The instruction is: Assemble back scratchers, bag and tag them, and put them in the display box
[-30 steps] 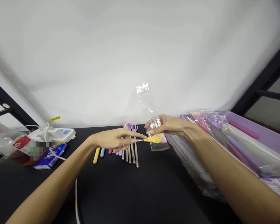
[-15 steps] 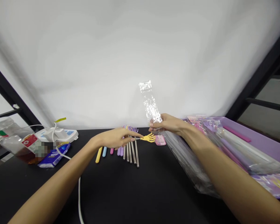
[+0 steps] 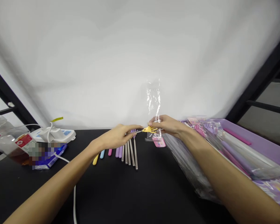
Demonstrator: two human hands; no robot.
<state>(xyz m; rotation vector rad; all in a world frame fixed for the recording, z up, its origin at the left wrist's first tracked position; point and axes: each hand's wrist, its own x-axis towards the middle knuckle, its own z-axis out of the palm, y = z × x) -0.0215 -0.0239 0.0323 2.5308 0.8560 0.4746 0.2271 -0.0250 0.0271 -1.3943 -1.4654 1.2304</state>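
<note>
The person works at a black table (image 3: 154,193) with two bare hands. The fingers (image 3: 136,127) of the left hand (image 3: 114,137) are closed around the thin metal shaft of a yellow back scratcher (image 3: 150,129), and they hold it level in the air. The fingers (image 3: 152,119) of the right hand (image 3: 166,124) are bent and grasp a clear plastic bag (image 3: 153,102), which stands upright above this hand. The small yellow hand-shaped head of the back scratcher is just beside the right fingers and overlaps the lower part of the bag, but I cannot tell if it is inside the bag.

Under the hands, a pink card (image 3: 159,142) lies on the table. Beside it is a row of metal shafts (image 3: 130,154) with purple heads, and some colored handles (image 3: 109,152) lie to the left of them. On the right stands a purple tray (image 3: 254,137) with packed items, and a pile of clear bags (image 3: 186,165) lies against it. On the left are a white power strip (image 3: 53,135), a blue packet (image 3: 51,158) and a clear container (image 3: 7,146). A white cable (image 3: 74,199) runs over the table.
</note>
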